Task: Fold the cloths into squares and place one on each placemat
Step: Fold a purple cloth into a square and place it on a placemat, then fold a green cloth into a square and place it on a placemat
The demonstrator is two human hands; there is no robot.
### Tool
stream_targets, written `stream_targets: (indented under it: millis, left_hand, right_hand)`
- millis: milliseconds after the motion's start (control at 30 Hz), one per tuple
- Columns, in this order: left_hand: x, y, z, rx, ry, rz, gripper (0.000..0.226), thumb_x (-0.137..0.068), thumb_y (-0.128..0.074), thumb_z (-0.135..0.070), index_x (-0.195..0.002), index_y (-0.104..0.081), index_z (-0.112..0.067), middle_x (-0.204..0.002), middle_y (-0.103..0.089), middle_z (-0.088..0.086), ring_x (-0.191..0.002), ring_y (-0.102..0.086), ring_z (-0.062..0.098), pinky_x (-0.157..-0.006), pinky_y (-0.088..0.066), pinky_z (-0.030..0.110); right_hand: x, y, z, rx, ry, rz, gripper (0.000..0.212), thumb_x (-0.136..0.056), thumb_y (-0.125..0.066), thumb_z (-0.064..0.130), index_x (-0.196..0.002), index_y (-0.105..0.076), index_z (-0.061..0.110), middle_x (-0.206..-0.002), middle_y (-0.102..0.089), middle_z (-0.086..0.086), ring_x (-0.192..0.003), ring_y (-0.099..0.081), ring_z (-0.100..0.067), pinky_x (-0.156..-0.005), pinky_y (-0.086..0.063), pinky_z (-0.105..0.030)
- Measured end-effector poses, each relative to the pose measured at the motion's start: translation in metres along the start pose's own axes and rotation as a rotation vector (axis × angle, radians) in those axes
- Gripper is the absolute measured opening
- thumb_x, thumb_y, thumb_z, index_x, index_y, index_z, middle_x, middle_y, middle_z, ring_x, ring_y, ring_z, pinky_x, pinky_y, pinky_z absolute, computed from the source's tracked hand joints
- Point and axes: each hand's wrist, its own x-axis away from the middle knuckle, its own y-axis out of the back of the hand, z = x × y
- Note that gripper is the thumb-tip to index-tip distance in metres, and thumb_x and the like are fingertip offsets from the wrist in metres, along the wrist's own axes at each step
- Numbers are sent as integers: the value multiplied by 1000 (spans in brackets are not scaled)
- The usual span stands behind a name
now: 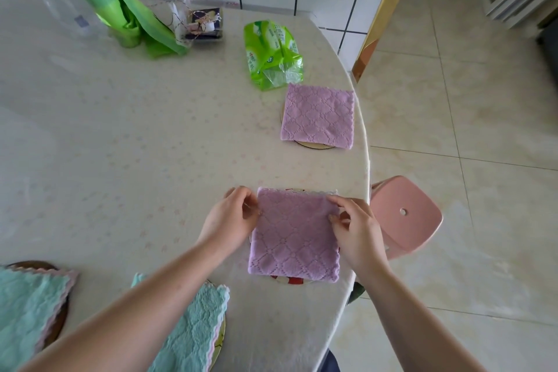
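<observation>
Closest to the camera, back behind the left forearm, two teal cloths (193,323) sit on their own mats, one half hidden under the arm and the other (27,305) at the left edge of view, both looking folded already. Then the action: the left hand (232,217) and right hand (354,231) have a pinching grip on the two far corners of a purple cloth (294,238), thumb and fingertips narrow on the fabric, seemingly to square it up over the placemat (287,280) underneath. Only a red-and-white sliver of that mat pokes out at the near edge, so the cloth looks centred enough. Just right of the right hand, off the bench (120,130), there's a pink stool (406,214). Further out past the grip, a second purple cloth (317,115) lies flat on a round mat (314,144) near the bench edge, done I'd say. Beyond that, a green wipes packet (271,54), a roll of green bags (120,9) and a clear bottle (60,3) by the tiled wall.
</observation>
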Motion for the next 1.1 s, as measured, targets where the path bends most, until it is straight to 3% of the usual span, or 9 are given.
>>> stream_targets:
  millis: [100, 200, 300, 500, 567, 667, 800, 1000, 1100]
  left_hand:
    - [9, -2, -1, -254, -311, -83, 26, -80, -61, -16, -105, -58, -18, -111, -54, -1, -105, -51, 18, -88, -42, 36]
    - [15, -10, 5, -535, -629, 16, 50, -84, -49, -43, -126, -51, -16, -135, -48, 2, -128, -40, 19, -106, -35, 50]
    - [16, -16, 17, -746, -609, 172, 83, -82, -33, -69, -142, -32, -12, -153, -25, 5, -141, -14, 19, -108, -21, 58]
    - [12, -11, 9, -772, -481, 386, 91, -80, -23, -73, -146, 12, -21, -151, 26, -4, -135, 30, 11, -112, 10, 56]
    - [10, -5, 2, -755, -471, 400, 89, -83, -32, -69, -147, 7, -21, -154, 20, -3, -137, 26, 10, -113, 12, 53]
    - [23, 15, 6, -513, -469, 275, 70, -86, -51, -49, -145, -23, -22, -155, -14, -1, -143, -7, 16, -115, 0, 45]
    - [59, 52, 46, -22, -300, 32, 40, -83, -62, -29, -120, -59, -14, -119, -61, 5, -111, -55, 18, -99, -38, 30]
    - [132, 105, 125, 140, 4, 12, 21, -85, -61, -12, -102, -59, -23, -93, -63, -10, -86, -58, -1, -78, -46, 16]
    - [158, 112, 157, 152, 78, 33, 20, -85, -61, -12, -100, -58, -25, -91, -63, -11, -85, -58, 1, -75, -45, 16]
  right_hand:
    - [4, -2, -1, 151, 153, -56, 31, -83, -63, 15, -114, -64, 19, -125, -52, -1, -111, -52, -22, -94, -44, -35]
    - [17, -8, -6, 422, 329, 82, 51, -87, -45, 49, -132, -48, 24, -147, -34, -3, -135, -26, -19, -109, -23, -46]
    - [25, -15, -16, 623, 337, 194, 73, -83, -29, 69, -144, -21, 29, -155, -17, -2, -142, -8, -19, -111, -6, -57]
    - [23, -14, -15, 753, 302, 266, 80, -81, -20, 74, -146, -4, 32, -157, -4, -1, -144, -1, -21, -111, -6, -61]
    - [19, -9, -7, 748, 262, 307, 80, -81, -23, 73, -146, -2, 32, -157, 4, 0, -143, 7, -20, -113, 3, -57]
    - [36, -5, 14, 572, 256, 229, 69, -85, -36, 63, -144, -19, 30, -156, -9, 2, -143, -1, -17, -113, 3, -53]
    - [91, -23, 42, 245, 193, 135, 58, -80, -39, 54, -129, -49, 25, -136, -44, 1, -128, -39, -21, -107, -31, -42]
    - [176, -81, 73, -84, -25, 131, 34, -84, -64, 30, -117, -56, 27, -114, -53, 12, -96, -55, 3, -77, -40, -9]
    - [197, -107, 81, -139, -98, 144, 36, -83, -66, 19, -117, -57, 26, -108, -59, 9, -85, -58, 4, -71, -45, -6]
